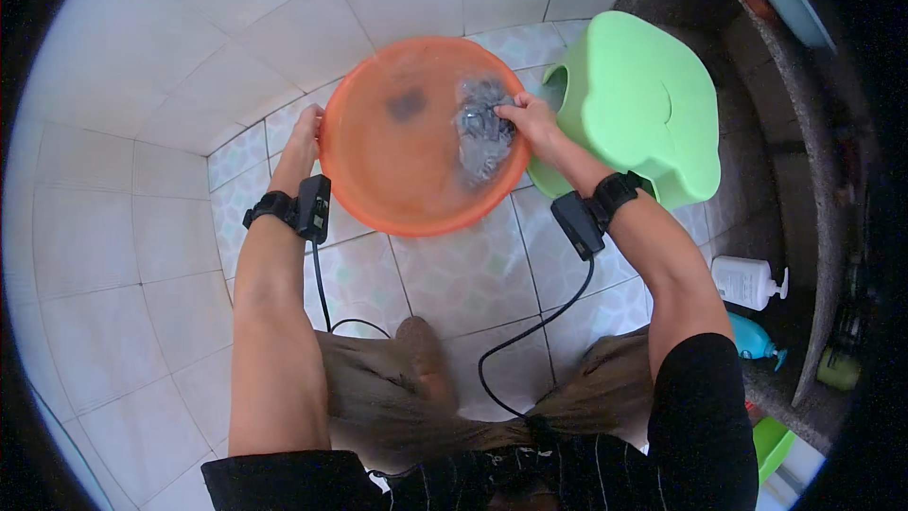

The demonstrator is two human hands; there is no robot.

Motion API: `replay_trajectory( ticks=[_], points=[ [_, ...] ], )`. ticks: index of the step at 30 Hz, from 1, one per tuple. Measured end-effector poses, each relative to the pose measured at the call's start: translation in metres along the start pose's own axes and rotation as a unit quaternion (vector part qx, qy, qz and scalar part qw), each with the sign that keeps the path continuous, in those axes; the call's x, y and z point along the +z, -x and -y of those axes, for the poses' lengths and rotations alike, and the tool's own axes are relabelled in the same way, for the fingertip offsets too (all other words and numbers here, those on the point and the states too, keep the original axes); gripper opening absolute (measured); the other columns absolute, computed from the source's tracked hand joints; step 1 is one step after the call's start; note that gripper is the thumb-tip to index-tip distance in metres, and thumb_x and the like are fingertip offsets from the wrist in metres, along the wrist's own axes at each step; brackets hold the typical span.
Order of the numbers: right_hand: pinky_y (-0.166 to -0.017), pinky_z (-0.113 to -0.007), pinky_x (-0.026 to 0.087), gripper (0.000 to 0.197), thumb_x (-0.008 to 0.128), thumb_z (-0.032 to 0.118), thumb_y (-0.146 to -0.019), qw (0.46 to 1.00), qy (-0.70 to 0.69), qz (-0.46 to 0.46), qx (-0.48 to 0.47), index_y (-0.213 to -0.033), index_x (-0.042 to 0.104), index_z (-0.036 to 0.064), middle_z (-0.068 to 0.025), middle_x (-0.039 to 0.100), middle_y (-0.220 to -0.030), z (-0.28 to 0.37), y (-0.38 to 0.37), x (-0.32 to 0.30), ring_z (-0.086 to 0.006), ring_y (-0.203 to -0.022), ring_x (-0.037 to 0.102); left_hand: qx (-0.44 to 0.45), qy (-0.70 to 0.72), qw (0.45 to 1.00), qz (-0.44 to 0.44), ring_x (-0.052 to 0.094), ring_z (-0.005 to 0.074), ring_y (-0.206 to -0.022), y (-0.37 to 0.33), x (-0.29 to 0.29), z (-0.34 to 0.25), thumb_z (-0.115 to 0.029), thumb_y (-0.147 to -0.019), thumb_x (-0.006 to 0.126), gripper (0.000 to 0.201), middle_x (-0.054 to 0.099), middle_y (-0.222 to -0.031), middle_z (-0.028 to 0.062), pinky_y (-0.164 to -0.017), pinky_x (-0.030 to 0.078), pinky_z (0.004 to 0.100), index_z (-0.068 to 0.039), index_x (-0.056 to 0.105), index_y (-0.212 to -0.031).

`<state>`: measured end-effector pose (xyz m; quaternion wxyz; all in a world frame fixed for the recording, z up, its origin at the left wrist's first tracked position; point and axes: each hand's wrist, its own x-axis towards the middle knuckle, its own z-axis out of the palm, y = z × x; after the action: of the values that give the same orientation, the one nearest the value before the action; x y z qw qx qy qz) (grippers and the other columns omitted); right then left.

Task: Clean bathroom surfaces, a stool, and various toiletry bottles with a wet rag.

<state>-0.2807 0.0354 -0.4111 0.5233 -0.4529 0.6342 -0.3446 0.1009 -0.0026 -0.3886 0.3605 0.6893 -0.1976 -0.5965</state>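
Observation:
An orange plastic basin [369, 213] filled with water stands on the tiled floor before me. At its left rim my left hand [307, 131] rests with the fingers against the outer side. My right hand [532, 118] reaches over the right rim, thumb and fingers pinched on a bunched grey cloth [487, 128] that lies partly in the water. The cloth's exact kind cannot be made out. Beneath the water, a small dark patch [407, 104] shows near the basin's far side; what it is stays unclear.
A light green plastic stool [653, 85] stands right of the basin, close to my right forearm. White tiled walls [236, 19] rise behind and left. On the dark stone shelf [799, 322] at right are a white pump bottle [747, 282] and a blue pump bottle [750, 336].

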Motion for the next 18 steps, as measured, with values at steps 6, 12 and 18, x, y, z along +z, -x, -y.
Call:
replay_trajectory(
  ticks=[6, 12, 18],
  points=[
    [-0.067, -0.035, 0.045, 0.027, 0.07, 0.03, -0.071, 0.997, 0.0, -0.06, -0.043, -0.079, 0.06, 0.0062, -0.0081, 0.063, -0.074, -0.035, -0.041, -0.009, -0.0247, -0.071, 0.06, 0.026, 0.005, 0.999, 0.034, 0.061, 0.0253, -0.081, -0.038, 0.013, 0.016, -0.016, -0.079, 0.053, 0.03, 0.061, -0.09, 0.0169, -0.071, 0.051, 0.0379, 0.007, 0.053, -0.097],
    [-0.082, -0.043, 0.043, 0.027, 0.064, 0.029, -0.078, 0.918, 0.367, -0.06, -0.135, -0.094, 0.063, 0.0085, -0.016, 0.056, -0.108, 0.05, 0.021, 0.038, -0.0313, -0.102, 0.051, 0.099, -0.241, 0.964, -0.055, 0.062, 0.0273, -0.079, -0.071, -0.059, -0.01, -0.026, -0.084, 0.057, 0.039, 0.061, -0.093, 0.0185, -0.071, 0.05, 0.0373, 0.008, 0.053, -0.103],
    [-0.096, -0.053, 0.032, 0.026, 0.059, 0.027, -0.079, 0.809, 0.503, -0.04, -0.303, -0.101, 0.063, 0.0132, -0.0169, 0.038, -0.13, 0.035, 0.021, 0.046, -0.0415, -0.124, 0.028, 0.325, -0.7, 0.573, -0.277, 0.043, 0.0349, -0.114, -0.025, 0.083, 0.008, -0.031, -0.079, 0.058, 0.056, 0.043, -0.127, 0.0189, -0.087, 0.038, 0.0536, -0.008, 0.042, -0.127]
  ],
)
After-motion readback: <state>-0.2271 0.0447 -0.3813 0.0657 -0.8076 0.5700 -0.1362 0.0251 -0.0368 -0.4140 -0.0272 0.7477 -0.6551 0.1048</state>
